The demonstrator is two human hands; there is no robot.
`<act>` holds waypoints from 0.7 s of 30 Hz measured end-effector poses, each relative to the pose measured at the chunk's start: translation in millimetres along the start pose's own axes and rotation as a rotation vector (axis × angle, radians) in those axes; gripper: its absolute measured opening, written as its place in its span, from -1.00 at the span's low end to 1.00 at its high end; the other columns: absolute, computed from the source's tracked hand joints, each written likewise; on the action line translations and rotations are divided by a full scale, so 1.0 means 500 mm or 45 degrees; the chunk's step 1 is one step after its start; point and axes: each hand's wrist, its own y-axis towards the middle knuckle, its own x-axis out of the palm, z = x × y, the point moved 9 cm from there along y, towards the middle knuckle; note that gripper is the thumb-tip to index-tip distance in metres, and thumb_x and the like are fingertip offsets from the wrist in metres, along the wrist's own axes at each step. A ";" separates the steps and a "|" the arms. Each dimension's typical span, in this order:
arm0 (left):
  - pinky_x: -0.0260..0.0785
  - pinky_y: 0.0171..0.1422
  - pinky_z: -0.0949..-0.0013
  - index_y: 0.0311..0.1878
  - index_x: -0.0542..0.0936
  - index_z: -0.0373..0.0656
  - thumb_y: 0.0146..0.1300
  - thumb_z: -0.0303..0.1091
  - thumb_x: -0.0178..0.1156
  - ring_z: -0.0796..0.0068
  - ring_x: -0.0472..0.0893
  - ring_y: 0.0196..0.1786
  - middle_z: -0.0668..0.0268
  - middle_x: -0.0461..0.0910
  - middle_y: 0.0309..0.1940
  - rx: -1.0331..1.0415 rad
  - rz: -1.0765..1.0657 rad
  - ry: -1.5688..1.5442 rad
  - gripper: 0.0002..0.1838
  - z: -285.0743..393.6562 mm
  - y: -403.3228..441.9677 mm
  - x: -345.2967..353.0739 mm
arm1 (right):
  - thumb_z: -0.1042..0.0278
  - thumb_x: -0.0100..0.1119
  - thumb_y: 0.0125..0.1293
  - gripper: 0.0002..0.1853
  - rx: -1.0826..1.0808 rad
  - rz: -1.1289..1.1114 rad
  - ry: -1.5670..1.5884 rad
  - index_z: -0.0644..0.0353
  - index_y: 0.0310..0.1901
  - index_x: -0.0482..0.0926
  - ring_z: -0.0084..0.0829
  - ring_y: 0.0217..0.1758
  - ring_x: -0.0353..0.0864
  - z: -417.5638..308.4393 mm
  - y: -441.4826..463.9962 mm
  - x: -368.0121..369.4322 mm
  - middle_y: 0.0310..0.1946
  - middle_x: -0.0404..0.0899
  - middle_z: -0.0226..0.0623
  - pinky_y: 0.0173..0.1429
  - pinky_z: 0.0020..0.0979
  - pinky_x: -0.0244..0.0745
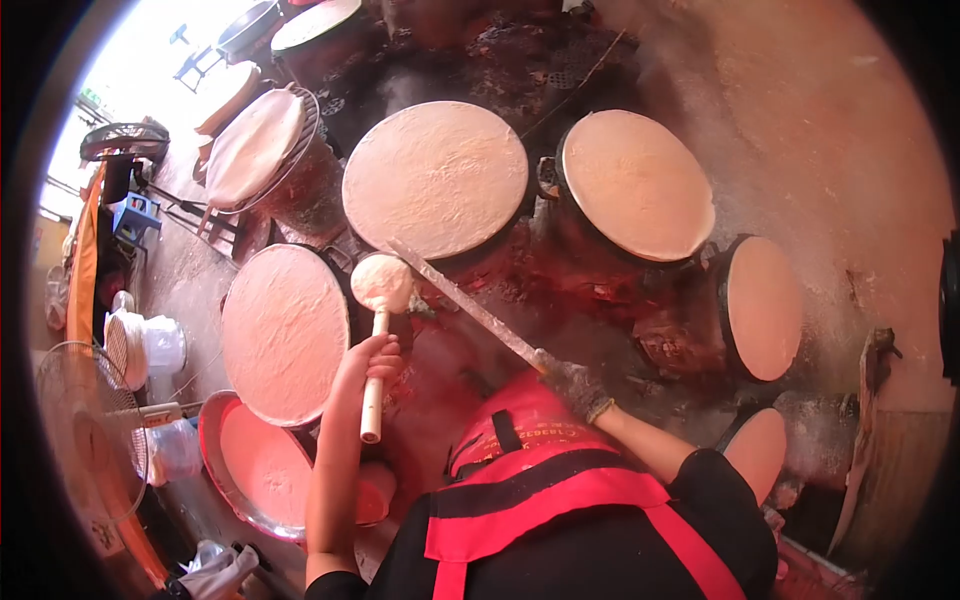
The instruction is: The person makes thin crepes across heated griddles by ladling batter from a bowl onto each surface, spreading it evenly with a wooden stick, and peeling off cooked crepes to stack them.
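Note:
My left hand (374, 362) is wrapped around the pale handle of a ladle (372, 405), whose round bowl is heaped with thick, pale batter (382, 283). My right hand (580, 390), in a dark glove, grips a long, flat wooden stick (470, 305) coated with pale residue. The stick's far tip lies at the near edge of a big round pancake (436, 180), which covers the middle griddle; whether it reaches under the edge I cannot tell. Left of the ladle is another round pancake (285, 335). A red-rimmed basin (212, 440) of pale, smooth batter stands below it.
More pancake-covered griddles curve around me, at upper left (255, 150), upper right (638, 185) and right (765, 308). Steam drifts over the dark stove area. A standing fan (85, 430), white tubs (163, 345) and a blue stool (135, 215) are at the left.

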 end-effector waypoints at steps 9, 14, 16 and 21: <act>0.06 -0.72 0.70 -0.10 0.30 -0.34 0.39 -0.41 -0.18 0.76 0.14 -0.65 0.44 0.18 -0.56 0.077 -0.205 -0.051 -0.82 -0.049 -0.075 0.091 | 0.17 0.07 0.17 -0.70 0.401 0.293 -0.070 0.19 -0.16 0.44 0.02 -0.23 0.53 0.021 0.230 -0.337 -0.25 0.54 -0.06 -0.21 -0.07 0.43; 0.11 -0.67 0.67 -0.04 0.27 -0.37 0.41 -0.40 -0.24 0.72 0.16 -0.62 0.42 0.16 -0.54 0.163 -0.239 -0.186 -0.78 -0.113 -0.078 0.168 | 0.10 0.10 0.14 -0.57 0.267 0.255 -0.445 0.18 -0.02 0.39 -0.06 -0.27 0.57 0.065 0.385 -0.419 -0.24 0.52 -0.06 -0.23 -0.12 0.48; 0.13 -0.64 0.65 -0.01 0.26 -0.39 0.42 -0.39 -0.27 0.70 0.17 -0.61 0.41 0.16 -0.53 0.134 -0.288 -0.308 -0.75 -0.146 -0.068 0.206 | 0.09 0.09 0.13 -0.51 0.228 0.238 -0.476 0.19 0.04 0.36 -0.08 -0.27 0.58 0.088 0.413 -0.428 -0.22 0.51 -0.04 -0.23 -0.13 0.49; 0.18 -0.58 0.57 0.04 0.19 -0.45 0.43 -0.36 -0.32 0.62 0.21 -0.57 0.33 0.16 -0.46 0.152 -0.374 -0.500 -0.69 -0.215 -0.026 0.275 | 0.09 0.07 0.11 -0.65 0.093 0.118 -0.407 0.17 -0.17 0.45 -0.10 -0.31 0.59 0.132 0.437 -0.415 -0.28 0.52 -0.07 -0.28 -0.14 0.47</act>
